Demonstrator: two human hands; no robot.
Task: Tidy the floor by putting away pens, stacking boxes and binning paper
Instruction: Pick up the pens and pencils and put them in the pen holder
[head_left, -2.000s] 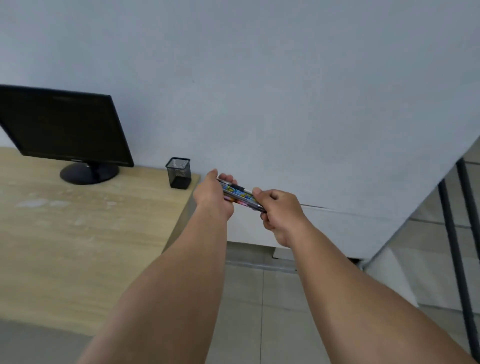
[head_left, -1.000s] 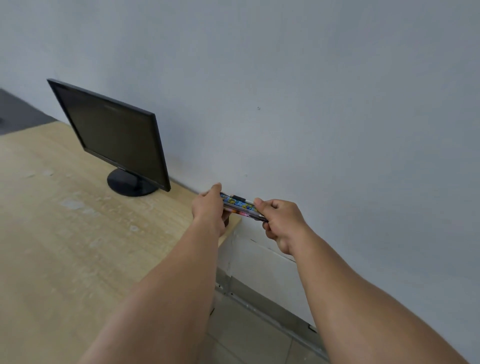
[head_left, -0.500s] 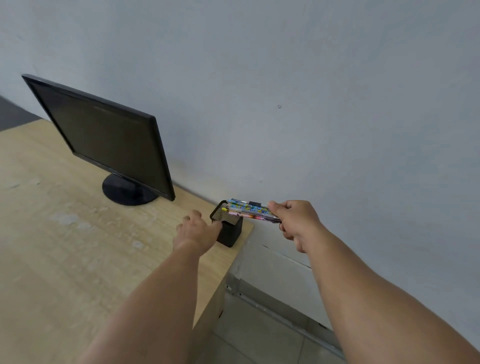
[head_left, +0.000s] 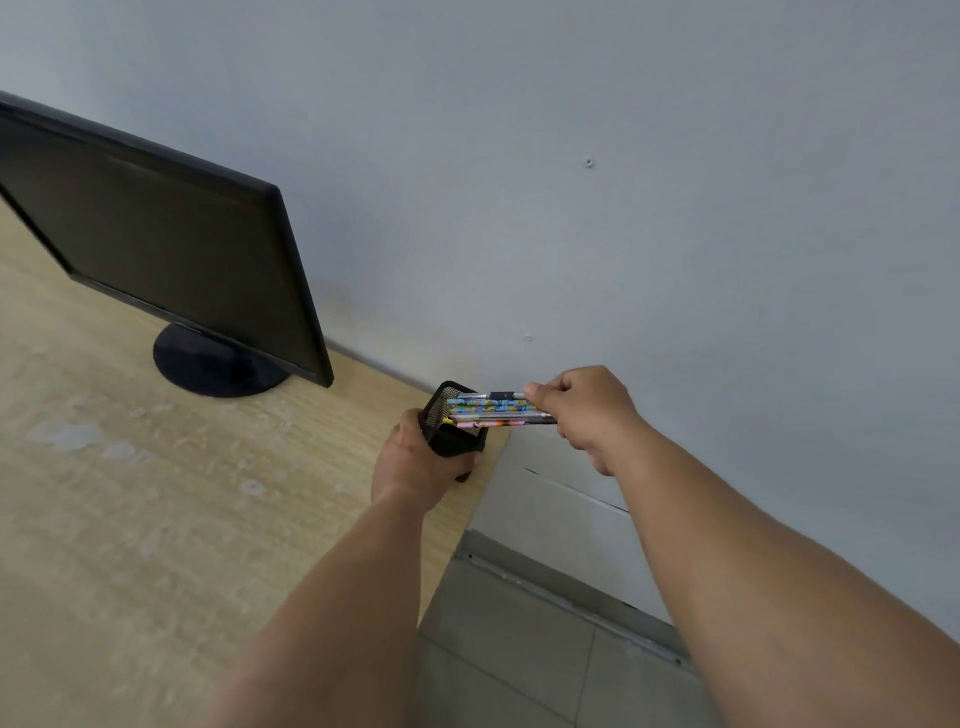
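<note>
Black mesh pen cup (head_left: 453, 432) (square) — left hand (head_left: 415, 467) gripping, patterned pens (head_left: 493, 412) bundled.

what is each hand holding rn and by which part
The right hand pinches a bundle of pens at the ends away from the holder. The left hand grips the tilted black mesh pen holder around its lower body.

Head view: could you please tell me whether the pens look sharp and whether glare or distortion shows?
Head view: the pens in the right hand are slightly soft, hard to count; monitor screen dark, without glare; the frame is tilted, so the desk slants; lighting even, shadows faint.
</note>
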